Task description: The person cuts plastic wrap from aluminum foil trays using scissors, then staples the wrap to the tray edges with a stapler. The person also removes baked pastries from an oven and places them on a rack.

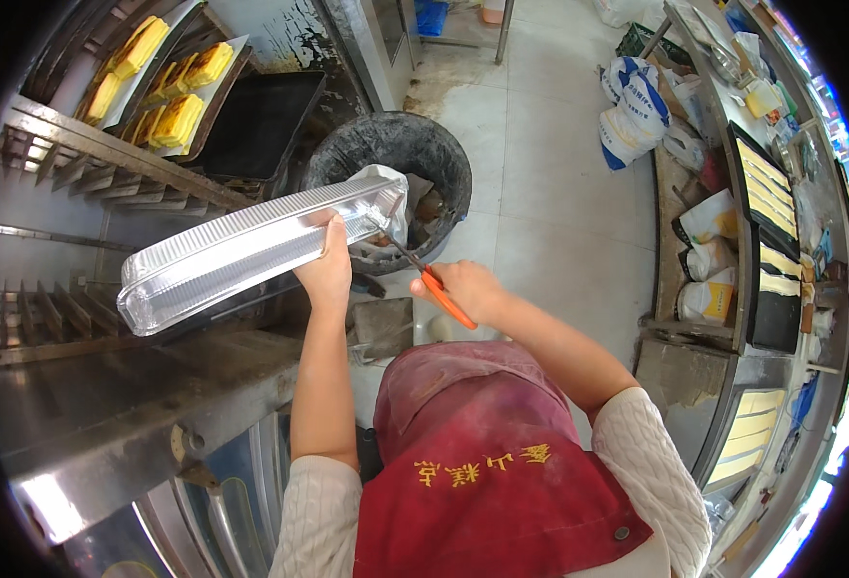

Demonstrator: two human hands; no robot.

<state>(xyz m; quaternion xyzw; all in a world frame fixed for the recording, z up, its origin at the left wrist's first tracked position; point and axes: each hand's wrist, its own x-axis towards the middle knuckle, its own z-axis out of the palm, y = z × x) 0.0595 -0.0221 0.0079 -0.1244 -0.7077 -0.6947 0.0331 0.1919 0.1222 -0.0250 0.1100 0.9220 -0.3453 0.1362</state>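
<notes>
My left hand (328, 278) grips a long aluminium foil tray (215, 267) by its near side, thumb on the wall. The tray has ribbed walls and is tilted, its right end over a dark round bin (381, 134). My right hand (471, 285) holds scissors with orange handles (452, 307). Their blades reach the tray's right end near its corner; whether they are closed on the foil is too small to tell. Inside the bin are a pale liner bag (416, 189) and refuse, partly hidden by the tray.
At the left, a metal rack (128, 159) bears trays of browned yellow pastries (179, 119) and a black baking tray (262, 126). White and blue sacks (634, 112) lie on the tiled floor. Along the right runs a bench with trays of pale dough strips (764, 184).
</notes>
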